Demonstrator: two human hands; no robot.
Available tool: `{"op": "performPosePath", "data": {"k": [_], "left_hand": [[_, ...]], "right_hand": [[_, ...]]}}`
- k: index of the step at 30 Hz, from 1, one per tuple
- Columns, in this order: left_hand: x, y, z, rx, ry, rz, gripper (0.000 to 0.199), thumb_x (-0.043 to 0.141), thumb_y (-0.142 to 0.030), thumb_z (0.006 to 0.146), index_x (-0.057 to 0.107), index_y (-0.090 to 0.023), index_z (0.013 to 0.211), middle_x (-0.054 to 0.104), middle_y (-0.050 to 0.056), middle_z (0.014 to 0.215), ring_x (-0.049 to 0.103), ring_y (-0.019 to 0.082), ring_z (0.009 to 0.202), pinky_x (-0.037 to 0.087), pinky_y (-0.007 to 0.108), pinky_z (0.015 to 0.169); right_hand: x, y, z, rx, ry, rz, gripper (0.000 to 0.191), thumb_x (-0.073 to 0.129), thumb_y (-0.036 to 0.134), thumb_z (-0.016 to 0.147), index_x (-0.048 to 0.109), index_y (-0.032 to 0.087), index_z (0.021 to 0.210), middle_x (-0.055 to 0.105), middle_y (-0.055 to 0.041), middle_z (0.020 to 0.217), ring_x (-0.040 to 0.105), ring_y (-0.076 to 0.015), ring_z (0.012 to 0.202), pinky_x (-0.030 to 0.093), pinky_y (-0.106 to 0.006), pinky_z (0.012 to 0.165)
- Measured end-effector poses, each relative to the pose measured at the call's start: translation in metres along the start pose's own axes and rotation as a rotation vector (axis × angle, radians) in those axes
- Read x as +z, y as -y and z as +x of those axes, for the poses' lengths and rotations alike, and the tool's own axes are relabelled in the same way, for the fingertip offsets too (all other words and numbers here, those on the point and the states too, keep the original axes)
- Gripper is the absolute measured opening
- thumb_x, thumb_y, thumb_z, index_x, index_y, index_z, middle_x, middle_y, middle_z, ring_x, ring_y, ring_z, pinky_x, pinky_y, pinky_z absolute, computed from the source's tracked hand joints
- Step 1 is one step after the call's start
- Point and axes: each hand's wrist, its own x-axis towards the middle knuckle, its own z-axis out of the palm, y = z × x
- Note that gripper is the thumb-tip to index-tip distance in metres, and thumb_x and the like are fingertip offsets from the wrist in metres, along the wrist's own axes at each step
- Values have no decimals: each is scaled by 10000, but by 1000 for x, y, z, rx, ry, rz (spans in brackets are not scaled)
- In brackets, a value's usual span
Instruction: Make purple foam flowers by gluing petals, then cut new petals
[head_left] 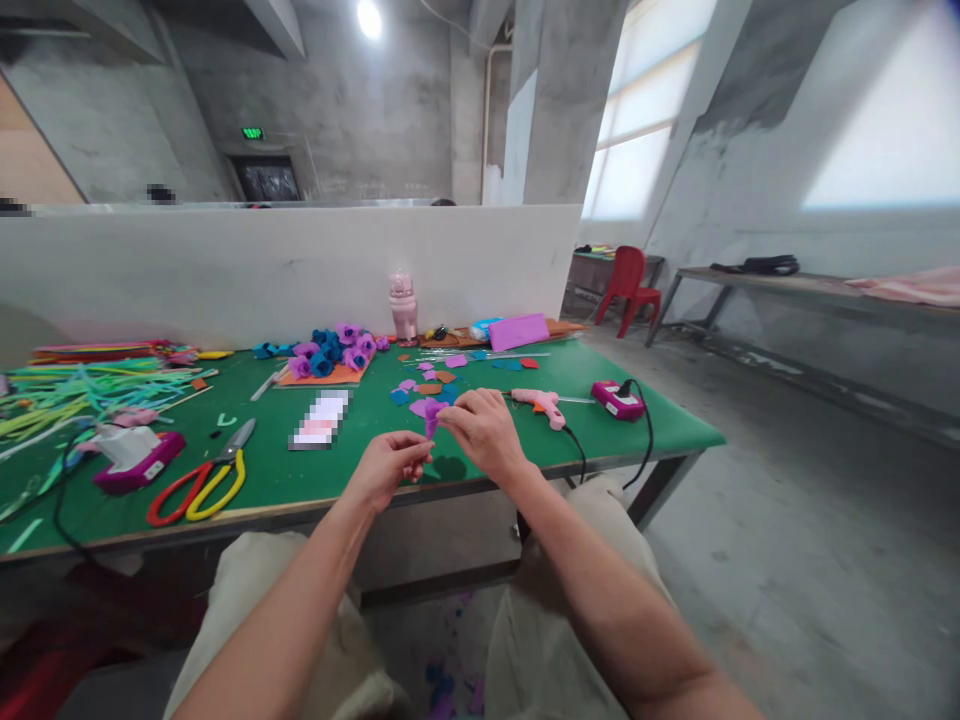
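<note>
Over the front edge of the green table (285,470), both hands meet at a small purple paper flower (431,415). My left hand (394,465) pinches its lower end between thumb and fingers. From the right, my right hand (484,425) has its fingers closed on the flower's upper petals. Behind them lie loose purple, blue and brown paper petals (430,389). A pink glue gun (540,404) rests just right of my right hand, its black cord hanging off the table edge.
Scissors with red and yellow handles (217,480) lie front left, near a purple power box (142,465). Finished purple and blue flowers (330,350) are bunched at the back. A pink bottle (403,305) stands against the white partition (300,265). Another power box (618,400) is at right.
</note>
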Motion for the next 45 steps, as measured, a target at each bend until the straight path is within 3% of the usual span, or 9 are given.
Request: {"op": "performPosePath", "data": {"k": [15,21,24,28,32,38,45], "left_hand": [[3,-4,-4,123,-38,295,257,758,-345,595,654,-123,674,609,5,552,481,75,405,351,197,406],[2,-2,-3,137,-38,300,231,745,-322,622,658,-121,694,613,5,560,485,71,409,354,192,410],[0,-1,-2,100,-31,190,237,766,-305,606,658,-122,710,621,5,567,494,66,411,357,181,404],[-5,-4,1,-8,4,-57,252,803,-267,562,660,-112,699,622,5,563,474,42,396,354,158,389],[-6,-7,2,-105,64,-184,259,818,-224,529,673,-92,699,604,-3,539,456,28,375,327,143,365],[-2,-6,-1,-134,120,-192,253,817,-216,539,673,-95,708,618,1,537,463,24,360,333,141,383],[4,-2,-1,-32,81,-100,254,812,-258,565,649,-122,704,633,1,576,505,45,410,367,154,405]], "right_hand": [[-2,1,2,-48,185,-146,246,405,216,930,624,186,823,565,-46,778,478,-168,763,281,-325,818],[-7,3,2,-35,231,-99,174,437,165,888,600,176,829,574,-66,835,495,-192,814,294,-357,884],[-11,-1,3,82,101,79,165,433,221,903,594,187,918,597,-69,896,519,-200,900,324,-353,894],[-7,-16,2,415,-154,383,219,392,282,912,590,186,910,616,-71,915,550,-185,845,411,-302,747],[12,-25,-1,621,-84,690,200,500,378,838,587,198,828,612,-18,780,533,-146,646,422,-270,626],[34,-3,-2,788,-1,1083,301,618,481,718,526,195,723,520,40,650,488,-106,571,403,-237,572],[33,14,3,888,-45,1114,343,656,500,669,517,188,695,516,49,623,459,-89,542,386,-224,546]]}}
